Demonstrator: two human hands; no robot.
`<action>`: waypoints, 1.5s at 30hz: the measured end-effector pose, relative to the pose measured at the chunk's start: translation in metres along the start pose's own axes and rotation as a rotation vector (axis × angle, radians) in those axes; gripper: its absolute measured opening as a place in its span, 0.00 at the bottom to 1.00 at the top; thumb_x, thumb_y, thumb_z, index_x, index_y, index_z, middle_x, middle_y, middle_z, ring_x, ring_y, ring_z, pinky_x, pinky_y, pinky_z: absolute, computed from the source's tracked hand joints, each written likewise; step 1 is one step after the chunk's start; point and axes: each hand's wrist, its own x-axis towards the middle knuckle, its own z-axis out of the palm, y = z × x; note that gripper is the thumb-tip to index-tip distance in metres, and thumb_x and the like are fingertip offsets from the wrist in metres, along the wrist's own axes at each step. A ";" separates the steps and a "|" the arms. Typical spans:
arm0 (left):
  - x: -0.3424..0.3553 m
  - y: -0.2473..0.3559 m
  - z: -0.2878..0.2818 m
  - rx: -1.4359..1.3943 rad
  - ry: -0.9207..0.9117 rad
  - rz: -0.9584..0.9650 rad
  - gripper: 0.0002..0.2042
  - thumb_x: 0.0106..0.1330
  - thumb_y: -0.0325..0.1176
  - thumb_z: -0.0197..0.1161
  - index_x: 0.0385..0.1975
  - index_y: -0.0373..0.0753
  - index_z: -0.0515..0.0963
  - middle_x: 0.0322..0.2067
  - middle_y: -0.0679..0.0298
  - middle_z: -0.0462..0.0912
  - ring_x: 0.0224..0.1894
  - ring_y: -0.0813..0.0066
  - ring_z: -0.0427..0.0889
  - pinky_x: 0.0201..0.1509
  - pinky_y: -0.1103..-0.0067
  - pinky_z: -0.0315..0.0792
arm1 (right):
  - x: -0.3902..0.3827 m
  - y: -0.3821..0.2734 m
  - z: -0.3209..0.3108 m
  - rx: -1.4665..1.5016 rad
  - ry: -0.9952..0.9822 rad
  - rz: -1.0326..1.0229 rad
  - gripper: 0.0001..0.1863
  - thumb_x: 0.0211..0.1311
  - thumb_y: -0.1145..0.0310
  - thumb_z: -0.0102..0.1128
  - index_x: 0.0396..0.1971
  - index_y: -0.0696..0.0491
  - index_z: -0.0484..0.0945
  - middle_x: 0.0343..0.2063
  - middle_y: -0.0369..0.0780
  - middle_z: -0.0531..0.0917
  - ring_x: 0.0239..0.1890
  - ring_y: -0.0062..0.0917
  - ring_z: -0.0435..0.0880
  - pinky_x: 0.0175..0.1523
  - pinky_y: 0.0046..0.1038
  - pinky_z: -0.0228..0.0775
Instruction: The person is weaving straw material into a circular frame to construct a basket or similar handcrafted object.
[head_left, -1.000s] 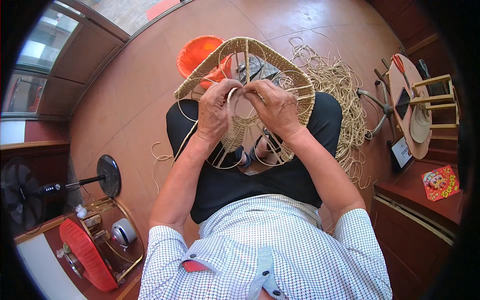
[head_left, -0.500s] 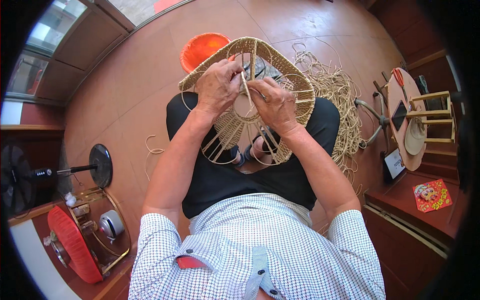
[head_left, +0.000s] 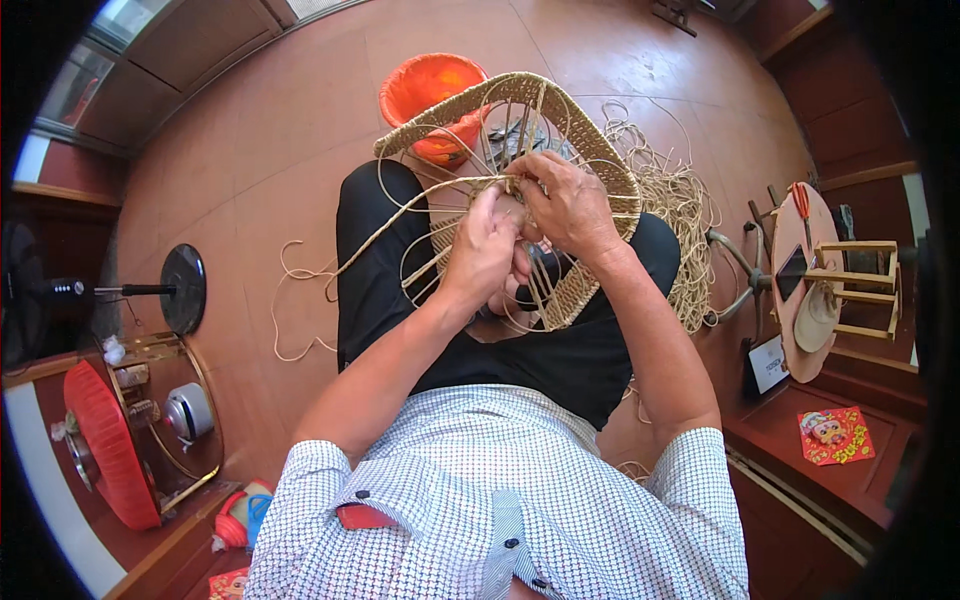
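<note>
A woven basket frame point(head_left: 611, 158) of pale cord, with radiating rods and wire loops, rests between my black-trousered legs. My left hand point(head_left: 482, 247) reaches into its middle, thumb raised against the braided cord and fingers curled underneath, partly hidden. Above it my right hand point(head_left: 563, 205) pinches the cord where it meets the inner ring, fingertips close to my left thumb. A length of cord point(head_left: 389, 224) runs from my fingers down across my left leg onto the floor.
An orange bucket point(head_left: 420, 82) stands behind the basket; a heap of loose cord point(head_left: 675, 240) lies at right. Beyond are a round board point(head_left: 806, 354), scissors point(head_left: 800, 200) and a small wooden frame point(head_left: 862, 299). Fans point(head_left: 182, 288) and red-covered equipment point(head_left: 110, 445) are at left.
My left hand has moved down and turned to reach deeper into the ring. The cord now stretches leftward from my fingers. The basket has shifted slightly right and my view has swung.
</note>
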 end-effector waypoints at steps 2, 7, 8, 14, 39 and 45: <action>0.011 0.003 0.010 -0.101 0.005 -0.051 0.27 0.84 0.32 0.55 0.78 0.28 0.60 0.33 0.61 0.85 0.22 0.81 0.80 0.24 0.80 0.77 | -0.001 0.006 0.001 -0.028 -0.002 -0.029 0.11 0.76 0.63 0.59 0.48 0.48 0.88 0.45 0.42 0.90 0.44 0.45 0.92 0.49 0.45 0.85; 0.014 -0.001 0.012 -0.337 -0.021 -0.215 0.11 0.87 0.40 0.54 0.44 0.39 0.77 0.21 0.71 0.74 0.13 0.86 0.65 0.15 0.83 0.61 | -0.002 0.005 -0.002 0.101 -0.008 0.046 0.11 0.76 0.62 0.61 0.48 0.48 0.89 0.42 0.41 0.90 0.42 0.44 0.93 0.48 0.44 0.85; 0.012 -0.002 0.009 -0.335 -0.021 -0.217 0.11 0.87 0.40 0.54 0.44 0.39 0.77 0.21 0.71 0.74 0.13 0.86 0.65 0.15 0.83 0.61 | -0.002 0.003 -0.002 0.105 0.029 0.005 0.10 0.76 0.63 0.63 0.47 0.48 0.90 0.41 0.41 0.90 0.41 0.44 0.93 0.47 0.43 0.85; 0.005 0.013 -0.004 -0.178 -0.069 -0.135 0.16 0.88 0.44 0.53 0.34 0.44 0.75 0.16 0.77 0.65 0.11 0.87 0.56 0.13 0.83 0.54 | -0.011 0.004 0.008 0.090 0.157 -0.055 0.07 0.74 0.65 0.68 0.45 0.47 0.91 0.40 0.40 0.91 0.39 0.40 0.93 0.43 0.39 0.84; 0.011 0.033 -0.049 0.979 0.226 0.589 0.08 0.75 0.30 0.70 0.50 0.37 0.83 0.42 0.54 0.87 0.44 0.55 0.90 0.47 0.63 0.83 | -0.010 -0.002 0.024 0.175 0.271 0.083 0.07 0.71 0.60 0.75 0.42 0.45 0.91 0.36 0.35 0.91 0.37 0.33 0.93 0.42 0.36 0.82; 0.035 0.060 -0.049 1.181 0.078 0.943 0.06 0.73 0.30 0.70 0.44 0.40 0.82 0.40 0.58 0.82 0.43 0.52 0.87 0.47 0.61 0.81 | -0.013 -0.009 0.016 0.137 0.241 0.061 0.08 0.70 0.59 0.76 0.41 0.46 0.92 0.35 0.36 0.90 0.37 0.34 0.93 0.42 0.36 0.83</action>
